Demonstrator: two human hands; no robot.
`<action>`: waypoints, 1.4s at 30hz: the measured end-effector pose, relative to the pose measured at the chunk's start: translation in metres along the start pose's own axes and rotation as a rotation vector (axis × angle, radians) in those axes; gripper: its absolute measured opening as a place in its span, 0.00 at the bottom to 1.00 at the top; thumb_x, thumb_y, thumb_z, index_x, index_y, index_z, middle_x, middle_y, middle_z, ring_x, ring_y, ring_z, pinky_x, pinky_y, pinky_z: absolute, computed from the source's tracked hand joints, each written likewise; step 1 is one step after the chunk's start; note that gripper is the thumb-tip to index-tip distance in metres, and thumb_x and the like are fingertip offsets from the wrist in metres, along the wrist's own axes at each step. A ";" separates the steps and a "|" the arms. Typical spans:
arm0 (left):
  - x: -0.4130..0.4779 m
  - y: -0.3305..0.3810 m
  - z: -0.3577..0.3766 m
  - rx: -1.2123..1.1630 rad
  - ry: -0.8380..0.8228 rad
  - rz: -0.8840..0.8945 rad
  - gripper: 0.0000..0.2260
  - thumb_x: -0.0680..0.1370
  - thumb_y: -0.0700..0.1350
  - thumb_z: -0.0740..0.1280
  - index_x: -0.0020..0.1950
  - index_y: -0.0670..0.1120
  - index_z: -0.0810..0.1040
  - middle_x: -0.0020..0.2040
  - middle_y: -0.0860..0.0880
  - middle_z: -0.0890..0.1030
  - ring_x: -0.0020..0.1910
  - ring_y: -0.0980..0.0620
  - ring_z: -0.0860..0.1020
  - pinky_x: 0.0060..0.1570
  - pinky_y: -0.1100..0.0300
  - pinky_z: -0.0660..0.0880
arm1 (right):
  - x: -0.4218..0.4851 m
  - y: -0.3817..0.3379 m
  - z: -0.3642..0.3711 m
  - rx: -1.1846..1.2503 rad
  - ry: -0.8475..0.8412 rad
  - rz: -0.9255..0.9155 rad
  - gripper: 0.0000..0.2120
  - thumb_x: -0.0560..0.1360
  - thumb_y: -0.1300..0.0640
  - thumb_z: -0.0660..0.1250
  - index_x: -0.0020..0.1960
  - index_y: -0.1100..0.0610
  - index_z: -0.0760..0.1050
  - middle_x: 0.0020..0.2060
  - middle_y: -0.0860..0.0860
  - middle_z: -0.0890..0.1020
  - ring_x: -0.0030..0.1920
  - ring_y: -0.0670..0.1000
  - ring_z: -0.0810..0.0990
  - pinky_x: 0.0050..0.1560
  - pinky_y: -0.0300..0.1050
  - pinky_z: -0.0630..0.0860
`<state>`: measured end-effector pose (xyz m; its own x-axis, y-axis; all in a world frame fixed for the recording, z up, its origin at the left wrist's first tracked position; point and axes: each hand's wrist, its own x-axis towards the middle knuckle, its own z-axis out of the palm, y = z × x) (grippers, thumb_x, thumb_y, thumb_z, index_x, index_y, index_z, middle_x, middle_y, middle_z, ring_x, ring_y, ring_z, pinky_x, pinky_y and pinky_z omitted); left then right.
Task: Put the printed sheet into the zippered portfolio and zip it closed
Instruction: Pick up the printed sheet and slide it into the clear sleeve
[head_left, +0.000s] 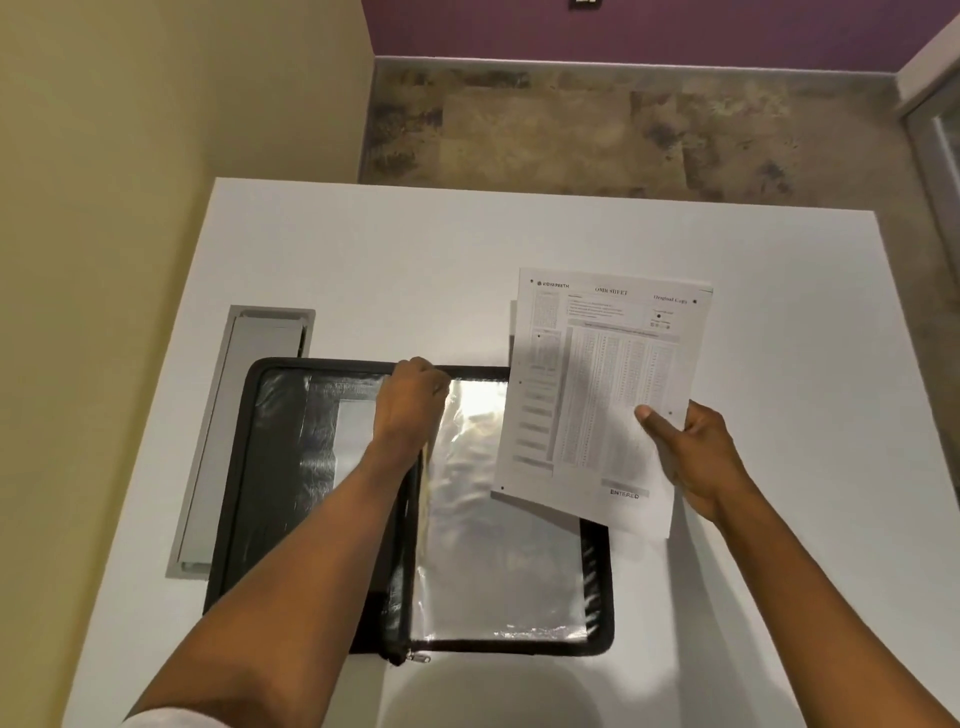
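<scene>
Table (363, 270): white, seen from above; beyond its far edge lies a mottled stone floor (597, 130), with a yellow wall (156, 130) to the left and a purple wall (675, 31) at the back.
Portfolio (270, 467): black, lying open flat on the table, its zipper running round the edge; the zip pull (418, 658) rests at the near edge, by the spine.
Left half: dark inner panel under a shiny film, with a pale rectangle showing beneath it.
Right half: a clear plastic sleeve (493, 545) (it glares strongly under the light, so what it holds cannot be told).
Sheet (597, 395): printed form with rows of small marks, headed "OMR SHEET" and stamped "ENTERED" near the bottom; held above the portfolio's right edge, slightly tilted, its left part overlapping the sleeve and its right part over bare table. It is not inside the portfolio.
Right hand (696, 457): grip clamped on the sheet's right edge, thumb on top of the paper, fingers behind it.
Left hand (413, 400): at the portfolio's far edge near the spine, fingers curled down together on the top of the sleeve; whether it pinches the plastic or only presses it cannot be told.
Slot (244, 436): a long grey metal cable hatch set in the table, just left of the portfolio, partly under its corner.
</scene>
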<state>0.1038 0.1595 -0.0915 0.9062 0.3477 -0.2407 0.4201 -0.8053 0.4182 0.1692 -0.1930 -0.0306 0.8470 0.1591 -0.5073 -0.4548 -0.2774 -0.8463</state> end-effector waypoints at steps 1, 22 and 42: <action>0.000 -0.001 0.000 -0.006 0.011 0.009 0.10 0.78 0.40 0.65 0.47 0.45 0.87 0.51 0.47 0.82 0.51 0.44 0.79 0.46 0.49 0.78 | 0.001 -0.002 0.001 0.006 -0.001 -0.006 0.10 0.78 0.49 0.74 0.58 0.38 0.83 0.57 0.42 0.87 0.55 0.43 0.87 0.55 0.44 0.80; 0.010 -0.006 -0.004 -0.096 -0.084 0.085 0.08 0.80 0.42 0.67 0.52 0.47 0.86 0.55 0.50 0.82 0.59 0.49 0.77 0.54 0.51 0.76 | 0.001 -0.013 0.002 0.062 0.002 -0.008 0.13 0.78 0.54 0.74 0.61 0.44 0.84 0.60 0.46 0.86 0.61 0.48 0.85 0.70 0.55 0.75; 0.001 -0.007 0.006 -0.060 -0.179 0.251 0.05 0.77 0.50 0.68 0.49 0.54 0.83 0.47 0.56 0.82 0.46 0.54 0.80 0.43 0.56 0.76 | 0.044 -0.080 0.014 -0.018 0.072 -0.202 0.17 0.78 0.55 0.74 0.67 0.52 0.81 0.58 0.45 0.87 0.60 0.48 0.86 0.68 0.57 0.79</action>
<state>0.1016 0.1627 -0.1002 0.9613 0.0477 -0.2715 0.1916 -0.8236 0.5339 0.2386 -0.1508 0.0124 0.9382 0.1449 -0.3142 -0.2694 -0.2641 -0.9261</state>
